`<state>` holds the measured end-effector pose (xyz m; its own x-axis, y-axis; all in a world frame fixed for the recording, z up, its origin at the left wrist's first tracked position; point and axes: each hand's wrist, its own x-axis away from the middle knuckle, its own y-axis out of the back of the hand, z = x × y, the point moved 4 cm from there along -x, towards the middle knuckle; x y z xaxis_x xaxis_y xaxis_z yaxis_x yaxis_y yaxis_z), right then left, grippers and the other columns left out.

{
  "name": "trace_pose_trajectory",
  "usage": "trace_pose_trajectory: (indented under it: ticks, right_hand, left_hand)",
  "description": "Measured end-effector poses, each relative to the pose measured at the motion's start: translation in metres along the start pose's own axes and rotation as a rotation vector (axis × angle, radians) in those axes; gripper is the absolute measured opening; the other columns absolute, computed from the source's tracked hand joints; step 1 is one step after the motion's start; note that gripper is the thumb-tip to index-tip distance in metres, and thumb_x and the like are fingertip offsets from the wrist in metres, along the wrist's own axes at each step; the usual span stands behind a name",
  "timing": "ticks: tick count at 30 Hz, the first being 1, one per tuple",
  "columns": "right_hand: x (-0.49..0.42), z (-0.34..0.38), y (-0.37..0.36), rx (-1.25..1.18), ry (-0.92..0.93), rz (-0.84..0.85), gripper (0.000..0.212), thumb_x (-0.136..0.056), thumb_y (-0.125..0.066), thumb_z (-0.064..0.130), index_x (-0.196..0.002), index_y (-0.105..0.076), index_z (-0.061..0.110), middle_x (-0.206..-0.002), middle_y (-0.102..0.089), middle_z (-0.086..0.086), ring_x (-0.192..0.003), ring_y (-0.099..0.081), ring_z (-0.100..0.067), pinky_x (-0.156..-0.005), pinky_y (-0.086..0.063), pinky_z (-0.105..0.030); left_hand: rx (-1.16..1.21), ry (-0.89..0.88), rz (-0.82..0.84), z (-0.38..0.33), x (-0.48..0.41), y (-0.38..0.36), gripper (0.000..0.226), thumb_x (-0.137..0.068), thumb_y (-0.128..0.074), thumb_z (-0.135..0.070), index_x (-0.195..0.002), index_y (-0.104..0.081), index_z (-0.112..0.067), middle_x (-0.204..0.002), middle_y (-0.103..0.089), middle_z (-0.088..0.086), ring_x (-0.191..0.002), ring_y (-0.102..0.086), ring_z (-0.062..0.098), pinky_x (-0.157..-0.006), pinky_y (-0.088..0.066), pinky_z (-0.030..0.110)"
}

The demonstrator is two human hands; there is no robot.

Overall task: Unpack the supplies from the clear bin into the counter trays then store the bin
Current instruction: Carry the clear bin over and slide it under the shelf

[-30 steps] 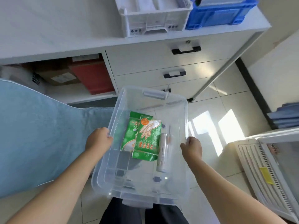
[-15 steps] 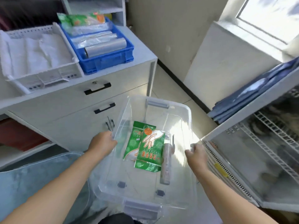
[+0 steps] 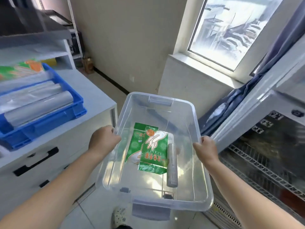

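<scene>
I carry the clear bin point(image 3: 194, 192) in front of me above the floor. My left hand point(image 3: 103, 140) grips its left rim and my right hand point(image 3: 206, 147) grips its right rim. Inside lie two green glove packets point(image 3: 152, 152), overlapping, and a grey roll point(image 3: 171, 166) beside them on the right. The blue tray point(image 3: 49, 123) stands on the white counter point(image 3: 95, 95) to my left and holds grey rolls point(image 3: 38, 106) and a green packet point(image 3: 19, 68).
White drawers with black handles point(image 3: 35, 161) sit under the counter on the left. A glass-door cabinet with wire shelves point(image 3: 267, 161) stands close on the right. A window point(image 3: 234, 30) and a blue curtain point(image 3: 247, 90) are ahead. My shoe point(image 3: 119, 216) shows below the bin.
My view has swung right, from the counter and drawers toward the wall and window. The bin stays in both hands; the white tray has left the view.
</scene>
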<state>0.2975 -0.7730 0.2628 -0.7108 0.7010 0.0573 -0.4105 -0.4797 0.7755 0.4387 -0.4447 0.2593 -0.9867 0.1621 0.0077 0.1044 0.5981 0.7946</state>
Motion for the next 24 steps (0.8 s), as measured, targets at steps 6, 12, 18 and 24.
trace_pose_trajectory:
  ticks: [6, 12, 18, 24]
  right_hand:
    - [-0.1, 0.07, -0.001, 0.032, -0.011, -0.1, 0.017, -0.079, -0.056, 0.008, -0.066, -0.046, 0.008, -0.081, -0.052, -0.014, -0.065, -0.045, -0.022, -0.05, -0.033, -0.027]
    - [-0.196, 0.12, -0.012, 0.063, 0.013, -0.159, 0.022, -0.077, -0.058, 0.011, -0.061, -0.044, 0.011, -0.077, -0.051, -0.011, -0.063, -0.044, -0.024, -0.046, -0.028, -0.023]
    - [-0.318, 0.154, -0.056, 0.07, 0.057, -0.088, 0.026, -0.075, -0.061, 0.009, -0.059, -0.041, 0.007, -0.073, -0.049, -0.014, -0.061, -0.041, -0.026, -0.048, -0.028, -0.03]
    - [-0.456, 0.204, -0.118, 0.018, 0.114, 0.066, 0.032, -0.071, -0.058, 0.006, -0.055, -0.032, 0.012, -0.067, -0.043, -0.011, -0.061, -0.041, -0.024, -0.053, -0.029, -0.03]
  left_hand:
    - [0.071, -0.063, -0.039, -0.037, -0.134, 0.017, 0.02, -0.07, -0.061, -0.018, -0.061, -0.047, -0.007, -0.058, -0.047, 0.008, -0.056, -0.041, 0.026, -0.052, -0.032, 0.031]
    - [0.116, -0.06, -0.059, -0.064, -0.24, 0.022, 0.019, -0.073, -0.065, -0.021, -0.063, -0.051, -0.014, -0.061, -0.055, 0.003, -0.06, -0.05, 0.027, -0.051, -0.034, 0.029]
    - [0.141, 0.007, -0.079, -0.065, -0.339, 0.002, 0.022, -0.072, -0.065, -0.02, -0.059, -0.047, -0.016, -0.058, -0.051, 0.001, -0.057, -0.046, 0.026, -0.051, -0.033, 0.029]
    - [0.145, 0.184, -0.139, -0.061, -0.445, -0.017, 0.02, -0.071, -0.067, -0.021, -0.061, -0.051, -0.013, -0.062, -0.058, 0.005, -0.059, -0.052, 0.028, -0.053, -0.036, 0.028]
